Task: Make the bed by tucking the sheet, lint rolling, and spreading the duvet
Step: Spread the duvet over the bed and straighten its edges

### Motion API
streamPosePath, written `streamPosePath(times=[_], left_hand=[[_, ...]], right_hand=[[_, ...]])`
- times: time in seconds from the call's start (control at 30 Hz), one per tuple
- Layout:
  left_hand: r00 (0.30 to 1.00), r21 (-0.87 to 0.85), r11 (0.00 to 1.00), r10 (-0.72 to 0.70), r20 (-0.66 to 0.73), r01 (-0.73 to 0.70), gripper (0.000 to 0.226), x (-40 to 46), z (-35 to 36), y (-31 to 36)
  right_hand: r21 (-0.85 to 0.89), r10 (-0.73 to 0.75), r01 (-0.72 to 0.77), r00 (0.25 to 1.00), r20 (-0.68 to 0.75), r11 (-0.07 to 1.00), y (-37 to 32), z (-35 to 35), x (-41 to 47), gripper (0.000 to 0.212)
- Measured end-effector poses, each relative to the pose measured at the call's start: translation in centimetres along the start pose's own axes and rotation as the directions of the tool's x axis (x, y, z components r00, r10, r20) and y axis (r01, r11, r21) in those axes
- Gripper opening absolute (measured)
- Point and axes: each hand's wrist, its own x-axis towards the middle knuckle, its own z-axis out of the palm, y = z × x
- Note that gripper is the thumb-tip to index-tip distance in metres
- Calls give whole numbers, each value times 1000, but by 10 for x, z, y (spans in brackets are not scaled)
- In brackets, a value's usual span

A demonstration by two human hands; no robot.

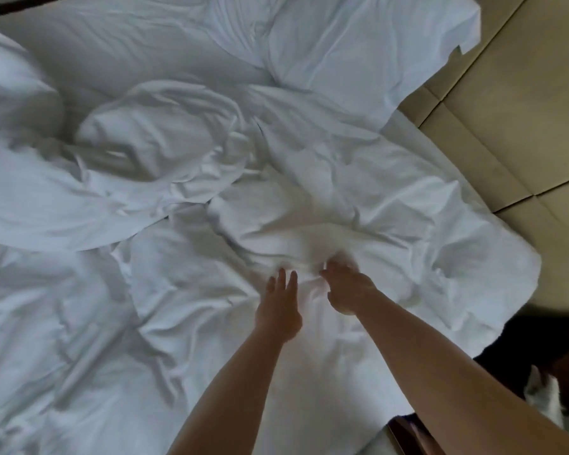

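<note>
Bed [79, 372]: white bedding is covering almost the whole view, creased and unmade throughout.
Duvet [358, 198]: is lying bunched in thick folds from the centre out toward 3 o'clock, one rounded corner hanging over the bed edge at about 3 o'clock; a second heap is piling up at 9 o'clock.
Sheet [63, 323]: judged to be the flatter, wrinkled layer running from 7 to 9 o'clock; its edges are not showing, so whether it is tucked cannot be told.
Pillow [358, 54]: is lying at 1 o'clock, against the padded beige headboard [506, 110].
Lint roller: not showing anywhere in view.
Progress: judged to be an early stage; nothing is looking smoothed, the duvet is not yet spread, and tucking, rolling and spreading all appear to be left.
Left hand [278, 307]: is reaching to just below centre, fingers straight and lying flat on the fabric, grasping nothing.
Right hand [345, 287]: is sitting just beside the left, toward 3 o'clock; its fingertips are disappearing into a duvet fold and are blurred, so whether the grip is clenched on cloth or only pressing cannot be told.
Floor: a dark patch is showing at 4 to 5 o'clock, beyond the bed corner, with some pale item too unclear to name.
</note>
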Motion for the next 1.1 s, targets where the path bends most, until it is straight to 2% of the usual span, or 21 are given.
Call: streamPosePath(times=[0.17,0.3,0.4,0.53,0.7,0.8,0.87,0.93,1.0,1.07,1.1], left_hand=[[998,29,998,-52,41,51,81,39,-5,63],[996,26,997,-73,42,72,79,76,-13,118],[994,32,994,-104,39,103,85,103,-14,151],[989,31,989,-145,34,144,89,135,-9,179],[985,132,977,-163,-47,168,74,169,-21,199],[982,208,961,-166,-91,182,66,180,-30,208],[982,264,954,-104,-160,144,61,183,-33,216],[981,344,936,-7,-195,76,58,185,-36,224],[977,403,915,63,-204,25,59,186,-39,232],[962,425,905,102,-253,16,60,185,-43,239],[954,434,901,123,-275,9,60,183,-47,243]], right_hand=[[3,-89,89,996,6,996,87,-20,20,56],[-19,-110,108,988,-111,994,158,-55,43,43],[-3,-39,40,972,-231,999,200,-74,63,39],[84,103,-80,945,-312,993,243,-79,78,50],[268,194,-108,927,-320,957,275,-79,90,73],[409,276,-171,937,-213,896,287,-85,97,90],[473,314,-217,940,-136,854,293,-87,101,91],[423,322,-240,938,-132,874,295,-92,101,67],[226,279,-234,941,-193,946,291,-100,96,37],[24,145,-144,943,-300,989,283,-105,90,27],[-2,81,-86,939,-334,996,281,-105,88,28]])
